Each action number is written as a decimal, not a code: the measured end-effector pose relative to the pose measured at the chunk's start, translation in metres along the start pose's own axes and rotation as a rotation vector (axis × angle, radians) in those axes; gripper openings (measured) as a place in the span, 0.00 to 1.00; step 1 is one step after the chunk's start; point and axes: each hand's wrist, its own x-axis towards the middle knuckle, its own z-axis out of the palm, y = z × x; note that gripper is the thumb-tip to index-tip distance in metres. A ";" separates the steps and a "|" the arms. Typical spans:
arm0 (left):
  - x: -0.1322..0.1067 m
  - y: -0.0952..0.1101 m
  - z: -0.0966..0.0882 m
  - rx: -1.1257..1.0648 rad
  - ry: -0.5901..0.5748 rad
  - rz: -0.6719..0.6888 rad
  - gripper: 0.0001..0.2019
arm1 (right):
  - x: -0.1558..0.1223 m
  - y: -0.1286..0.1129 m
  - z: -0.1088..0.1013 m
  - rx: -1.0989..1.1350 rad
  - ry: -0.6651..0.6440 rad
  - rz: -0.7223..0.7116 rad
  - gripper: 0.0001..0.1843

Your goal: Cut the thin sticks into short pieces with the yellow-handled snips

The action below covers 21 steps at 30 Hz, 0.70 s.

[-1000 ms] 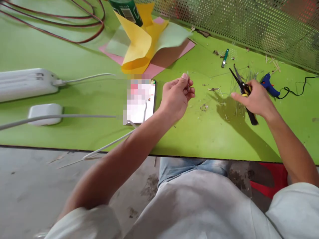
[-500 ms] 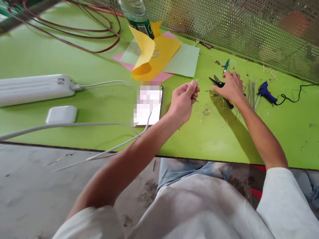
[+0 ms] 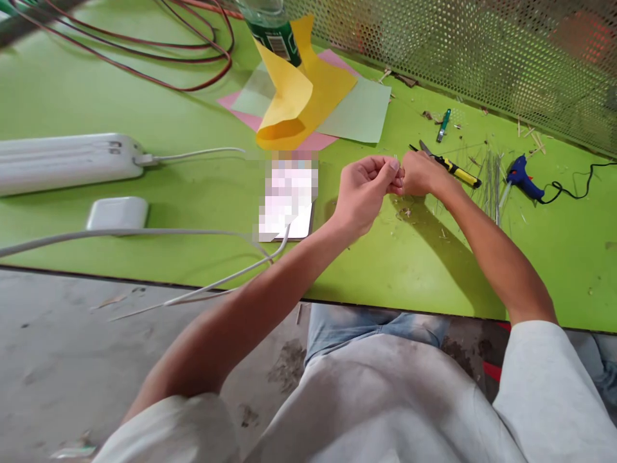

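My left hand [image 3: 369, 190] is closed in a pinch above the table, thumb pressed on the fingers. A tiny pale tip shows at its fingertips, too small to name. Close against it, my right hand [image 3: 418, 172] has its fingers curled together, knuckles up; what they grip is hidden. Just behind my right hand lies a cutting tool [image 3: 463, 174] with a yellow and black handle and dark blades. Thin wire pieces [image 3: 492, 186] lie to the right of it. Small scraps [image 3: 405, 212] are scattered below the hands.
A blue glue gun [image 3: 523, 180] with a black cord lies right, a green cutter [image 3: 444, 125] behind. Left are a phone [image 3: 301, 222], yellow paper [image 3: 318, 103], a bottle [image 3: 274, 35], a white power strip [image 3: 72, 164] and a white case [image 3: 118, 213]. A perforated panel [image 3: 457, 58] borders the back.
My right hand has moved left from over the cutting tool, its spread fingers closing beside my left fingertips. The tool's yellow handle is now uncovered. My left hand keeps its pinch.
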 end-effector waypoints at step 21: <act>-0.003 -0.008 -0.005 0.331 0.033 0.248 0.07 | 0.022 0.018 0.035 0.117 0.202 -0.061 0.25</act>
